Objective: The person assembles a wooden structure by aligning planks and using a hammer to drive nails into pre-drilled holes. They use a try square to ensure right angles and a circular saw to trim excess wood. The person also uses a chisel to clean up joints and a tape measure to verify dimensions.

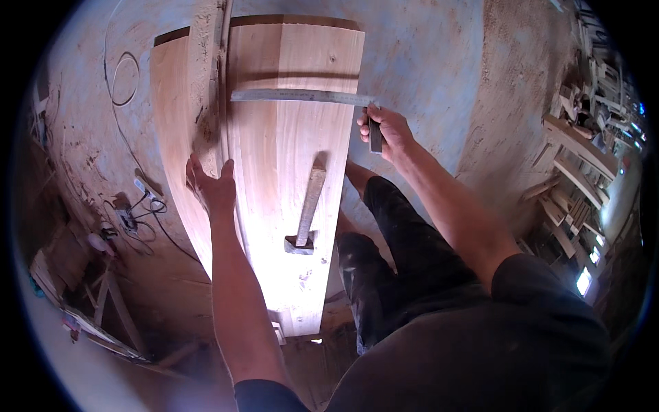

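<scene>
A pale wooden panel [264,158] lies lengthwise before me. Along its left part runs a rough wooden beam [206,75], with a narrow strip beside its right edge. My left hand [211,189] straddles the beam, thumb on one side and fingers on the other. In my right hand [388,134], closed around the dark stock, is a carpenter's try square [295,95]. Its metal blade lies across the panel, its tip close to the strip, and the stock sits just off the panel's right edge. A wooden-handled hammer [311,206] rests on the panel, head toward me.
To the left, a power strip [125,216] and tangled cables lie on the dusty floor [425,69]. Wooden offcuts [583,147] are piled at the right. Timber frame pieces [113,302] stand at the lower left. My legs [391,240] are close to the panel's right edge.
</scene>
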The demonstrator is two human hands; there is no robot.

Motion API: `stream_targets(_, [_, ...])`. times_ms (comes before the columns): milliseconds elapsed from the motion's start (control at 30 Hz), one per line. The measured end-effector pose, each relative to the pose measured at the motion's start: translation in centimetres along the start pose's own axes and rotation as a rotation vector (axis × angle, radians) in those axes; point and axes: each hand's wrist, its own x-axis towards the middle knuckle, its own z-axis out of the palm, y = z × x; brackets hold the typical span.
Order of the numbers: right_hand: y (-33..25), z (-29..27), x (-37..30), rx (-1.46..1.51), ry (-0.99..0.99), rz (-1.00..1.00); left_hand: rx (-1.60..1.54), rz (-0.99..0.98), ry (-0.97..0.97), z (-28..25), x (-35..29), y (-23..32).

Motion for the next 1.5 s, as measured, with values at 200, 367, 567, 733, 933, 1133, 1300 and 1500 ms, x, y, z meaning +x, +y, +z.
stream_targets(200, [-0.7, 0.9, 1.7, -0.034, -0.023, -0.028, 0.108, 0.023, 0.026, 1.0, 2.0, 2.8])
stream_targets(367, [-1.2, 1.7, 1.8, -0.060, -0.029, -0.040, 0.174, 0.088, 0.098, 1.7, 2.5, 2.3])
stream_targets(567, [-1.2, 1.0, 2.3, -0.060, -0.041, -0.035, 0.156, 0.105, 0.095, 1.1, 2.9, 2.9])
stream_targets(733, [-1.4, 0.3, 1.8, -0.063, -0.031, -0.015, 0.148, 0.121, 0.091, 0.9, 2.2, 3.4])
stream_targets(933, [-1.5, -1.6, 1.7, -0.002, 0.003, -0.009, 0.129, 0.103, 0.058, 1.3, 1.4, 5.0])
stream_targets(1133, [-1.7, -1.5, 1.4, -0.025, 0.011, -0.014, 0.118, 0.104, 0.022, 1.6, 1.6, 4.4])
stream_targets(1300, [-1.7, -1.5, 1.3, -0.019, 0.024, -0.017, 0.072, 0.168, 0.066, 2.3, 1.8, 3.5])
stream_targets(1500, [-1.5, -2.0, 1.6, -0.059, -0.007, -0.018, 0.108, 0.139, 0.045, 2.1, 1.8, 4.4])
